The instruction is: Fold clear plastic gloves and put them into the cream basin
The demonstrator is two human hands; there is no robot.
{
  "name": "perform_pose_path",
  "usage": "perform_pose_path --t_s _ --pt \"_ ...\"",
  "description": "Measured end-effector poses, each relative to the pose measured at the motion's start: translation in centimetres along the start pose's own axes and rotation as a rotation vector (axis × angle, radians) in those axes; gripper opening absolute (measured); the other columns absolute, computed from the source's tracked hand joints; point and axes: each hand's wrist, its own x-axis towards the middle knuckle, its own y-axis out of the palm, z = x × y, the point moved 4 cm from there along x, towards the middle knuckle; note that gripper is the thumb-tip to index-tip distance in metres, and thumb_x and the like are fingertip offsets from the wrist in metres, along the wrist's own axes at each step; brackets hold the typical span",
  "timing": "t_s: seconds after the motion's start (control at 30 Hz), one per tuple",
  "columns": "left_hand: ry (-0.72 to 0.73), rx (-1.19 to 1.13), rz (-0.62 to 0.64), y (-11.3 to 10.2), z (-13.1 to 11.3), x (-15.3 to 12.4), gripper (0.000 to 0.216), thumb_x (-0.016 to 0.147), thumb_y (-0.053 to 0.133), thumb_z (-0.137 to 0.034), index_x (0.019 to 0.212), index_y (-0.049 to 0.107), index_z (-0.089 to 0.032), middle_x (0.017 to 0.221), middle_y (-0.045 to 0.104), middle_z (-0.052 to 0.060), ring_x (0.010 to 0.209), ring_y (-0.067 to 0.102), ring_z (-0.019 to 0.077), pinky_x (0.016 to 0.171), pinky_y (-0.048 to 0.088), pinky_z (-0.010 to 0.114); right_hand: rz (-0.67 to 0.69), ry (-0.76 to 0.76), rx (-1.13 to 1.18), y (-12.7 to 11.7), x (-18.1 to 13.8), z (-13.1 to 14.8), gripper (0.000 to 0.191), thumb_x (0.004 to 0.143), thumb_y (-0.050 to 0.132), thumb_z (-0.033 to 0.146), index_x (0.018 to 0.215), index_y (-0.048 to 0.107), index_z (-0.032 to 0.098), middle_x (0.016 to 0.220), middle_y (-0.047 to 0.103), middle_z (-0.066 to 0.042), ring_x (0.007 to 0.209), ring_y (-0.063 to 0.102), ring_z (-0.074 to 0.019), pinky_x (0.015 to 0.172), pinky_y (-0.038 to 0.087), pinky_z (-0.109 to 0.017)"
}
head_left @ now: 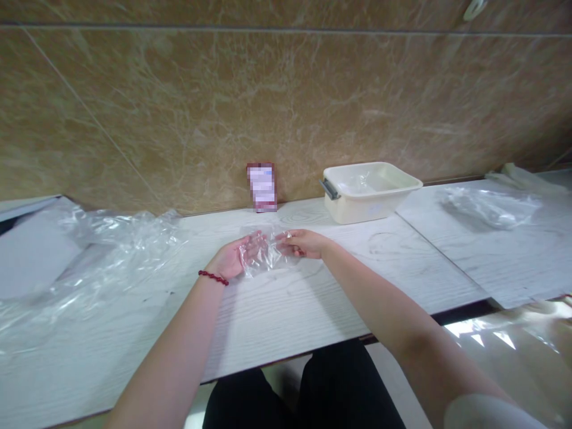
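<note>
A small clear plastic bag is held between both hands above the white table, near its middle. My left hand, with a red bead bracelet at the wrist, lies palm up under the bag's left side. My right hand pinches the bag's right edge with its fingertips. The film is crumpled and partly covers the left hand's fingers.
A cream plastic tub with a grey handle stands at the back right against the marble wall. A small dark red box leans on the wall. Large clear plastic sheets lie at left and right. Another sheet hangs below the table's right edge.
</note>
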Motion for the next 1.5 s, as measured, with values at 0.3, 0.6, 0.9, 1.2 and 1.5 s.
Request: perform_pose_path --t_s 0.3,0.6,0.9,1.2,1.5 --pt "0.061 0.089 0.008 -0.1 0.0 0.2 0.043 0.073 0.042 -0.002 0.114 0.045 -0.015 0.105 0.058 0.01 0.092 0.056 0.0181 0.077 0.046 0.029 -0.054 -0.101 -0.054 -0.1 0.5 0.3 0.027 0.077 0.046 0.016 0.104 0.051 0.021 0.066 0.062 -0.002 0.046 0.051 -0.004 0.029 0.02 -0.009" --pt "0.21 0.169 -0.075 -0.1 -0.2 0.3 0.031 0.071 0.048 -0.001 0.098 0.056 -0.015 0.085 0.065 0.007 0.079 0.06 0.0149 0.073 0.047 0.028 -0.136 -0.217 -0.039 -0.5 0.8 0.4 0.015 0.075 0.046 0.015 0.086 0.056 0.019 0.065 0.06 -0.001 0.047 0.053 -0.0057 0.028 0.019 -0.011" --pt "0.23 0.182 0.077 0.6 -0.2 -0.2 0.03 0.062 0.059 -0.006 0.088 0.057 -0.018 0.085 0.064 0.003 0.08 0.059 0.0155 0.072 0.044 0.028 -0.119 -0.311 0.004 -0.8 0.7 0.7 0.003 0.068 0.052 0.017 0.065 0.05 0.016 0.049 0.042 0.006 0.033 0.033 -0.0013 0.028 0.013 -0.012" --pt "0.156 0.084 -0.034 0.5 -0.4 -0.3 0.025 0.075 0.045 -0.038 0.072 0.056 -0.016 0.07 0.061 0.007 0.07 0.059 0.018 0.059 0.047 0.031 -0.175 -0.329 0.026 -1.2 0.8 0.9 0.005 0.066 0.05 0.019 0.065 0.046 0.018 0.057 0.043 0.005 0.039 0.04 -0.0027 0.029 0.011 -0.013" --pt "0.289 0.414 -0.132 0.3 -0.1 0.2 0.02 0.061 0.064 -0.013 0.08 0.058 -0.014 0.074 0.059 0.001 0.064 0.055 0.0104 0.058 0.047 0.023 -0.212 -0.354 -0.02 -1.4 0.9 1.0 0.007 0.07 0.049 0.021 0.076 0.047 0.021 0.063 0.048 0.006 0.036 0.03 -0.0006 0.03 0.012 -0.013"
